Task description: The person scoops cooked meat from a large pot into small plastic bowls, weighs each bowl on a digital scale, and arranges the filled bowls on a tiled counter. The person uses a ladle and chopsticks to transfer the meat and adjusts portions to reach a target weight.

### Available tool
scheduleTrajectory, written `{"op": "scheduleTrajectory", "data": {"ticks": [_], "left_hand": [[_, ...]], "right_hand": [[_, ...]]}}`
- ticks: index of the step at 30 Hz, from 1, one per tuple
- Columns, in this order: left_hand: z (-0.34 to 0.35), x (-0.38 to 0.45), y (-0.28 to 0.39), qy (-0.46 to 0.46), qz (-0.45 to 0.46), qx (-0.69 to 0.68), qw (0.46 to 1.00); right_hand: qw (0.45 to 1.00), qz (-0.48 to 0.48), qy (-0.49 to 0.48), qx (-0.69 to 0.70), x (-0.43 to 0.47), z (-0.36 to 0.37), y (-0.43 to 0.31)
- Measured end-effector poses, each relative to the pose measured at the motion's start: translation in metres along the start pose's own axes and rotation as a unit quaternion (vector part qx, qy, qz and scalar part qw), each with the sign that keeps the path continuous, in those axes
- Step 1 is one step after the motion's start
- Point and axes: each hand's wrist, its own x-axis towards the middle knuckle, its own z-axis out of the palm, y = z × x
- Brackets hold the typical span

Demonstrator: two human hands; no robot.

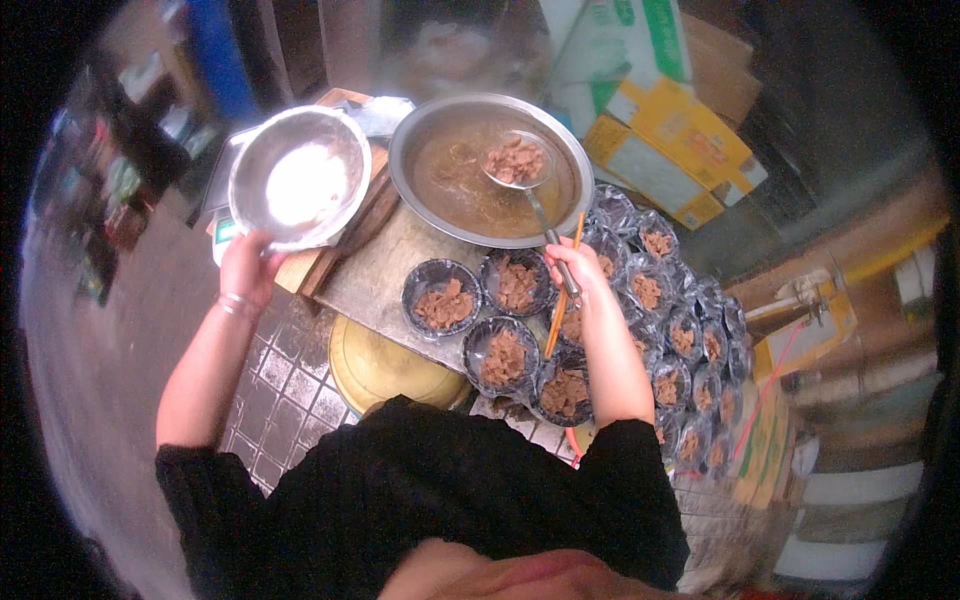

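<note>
My left hand (251, 266) grips the near rim of a shiny metal bowl (300, 176); glare hides much of its inside. The bowl is over a digital scale (223, 229), and whether it rests there I cannot tell. In my right hand (576, 264) are the handle of a skimmer ladle (551, 229) and a pair of wooden chopsticks (556, 326). Pieces of cooked meat (515, 161) fill the skimmer's head, which is over a wide metal basin (401, 176) of cloudy brown liquid (442, 195). Close to my right hand stands a plastic-lined bowl (484, 274) with sliced meat.
Several more lined bowls (466, 352) of meat crowd the stone-like tabletop (367, 289) and its right side. A wooden board (311, 270) lies under the scale. Below the near edge is a round yellow lid (367, 375). Yellow cardboard boxes (675, 142) stand beyond the basin.
</note>
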Motion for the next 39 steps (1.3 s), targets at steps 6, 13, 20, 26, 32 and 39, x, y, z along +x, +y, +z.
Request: {"op": "scheduleTrajectory", "data": {"ticks": [6, 13, 20, 26, 32, 39], "left_hand": [[0.051, 0.035, 0.011, -0.031, 0.096, 0.013, 0.995], [0.121, 0.098, -0.006, -0.012, 0.196, 0.237, 0.951], [0.188, 0.134, -0.064, -0.015, 0.348, 0.548, 0.76], [0.227, 0.116, -0.13, -0.129, 0.101, 0.385, 0.908], [0.221, 0.088, -0.134, -0.149, -0.146, 0.078, 0.975], [0.138, 0.13, -0.078, -0.189, -0.207, -0.052, 0.959]], "right_hand": [[1.0, -0.026, -0.009, -0.011, -0.016, -0.004, -0.001], [0.999, 0.046, -0.025, -0.013, -0.005, -0.015, 0.015], [0.998, 0.026, -0.057, -0.022, -0.04, -0.016, -0.006], [0.821, -0.232, 0.084, -0.515, -0.049, 0.006, -0.005], [0.614, -0.212, 0.174, -0.74, -0.065, 0.032, -0.004], [0.845, -0.225, 0.25, -0.415, -0.045, 0.059, -0.005]]}}
